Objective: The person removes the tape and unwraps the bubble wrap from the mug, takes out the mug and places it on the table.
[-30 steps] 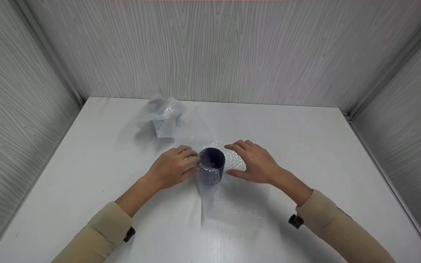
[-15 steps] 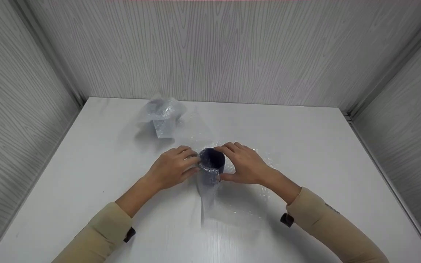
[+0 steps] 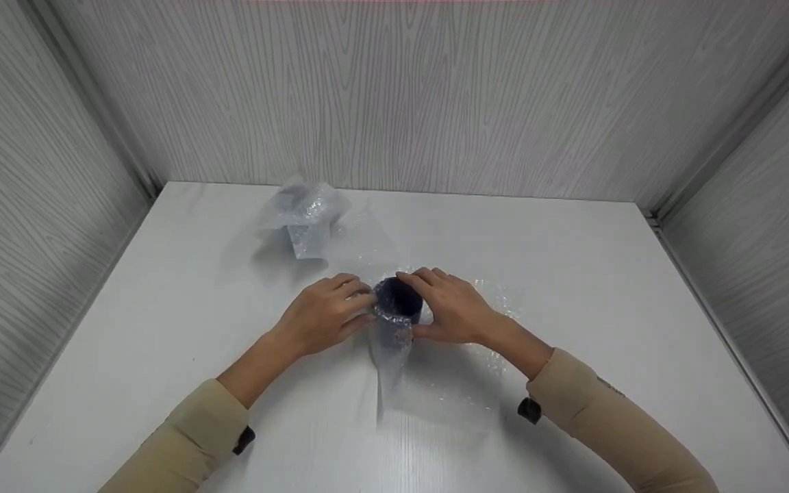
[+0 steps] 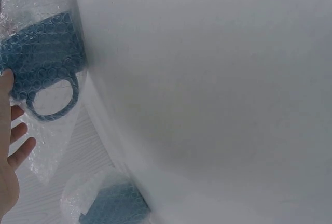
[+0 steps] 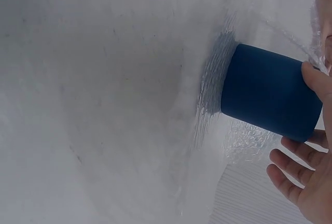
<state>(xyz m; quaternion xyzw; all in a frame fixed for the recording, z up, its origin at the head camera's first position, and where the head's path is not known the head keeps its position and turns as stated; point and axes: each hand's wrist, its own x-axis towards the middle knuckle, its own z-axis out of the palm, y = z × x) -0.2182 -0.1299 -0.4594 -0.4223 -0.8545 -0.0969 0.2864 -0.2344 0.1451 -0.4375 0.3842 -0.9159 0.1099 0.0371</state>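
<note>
A blue mug (image 3: 405,301) stands upright on a sheet of bubble wrap (image 3: 435,397), part of which is drawn up over its left side. In the left wrist view the mug's handle (image 4: 75,92) shows through the wrap. My left hand (image 3: 322,315) holds the wrapped left side, its thumb on the wrap and the lower fingers loose near the handle. On the bare right side, my right hand (image 3: 459,308) grips the mug between thumb and fingers near the rim. The right wrist view shows that side's blue wall (image 5: 270,92) uncovered, with wrap flat under the base.
Another blue object wrapped in bubble wrap (image 3: 309,222) stands at the back left of the white table (image 3: 572,274). Its loose tail of wrap (image 3: 367,239) trails toward the mug. Grey wood-grain panels (image 3: 394,96) enclose the table at the back and sides.
My right hand has moved left onto the mug and taken hold of its right side, after being apart from it. The left hand and the mug stay in place.
</note>
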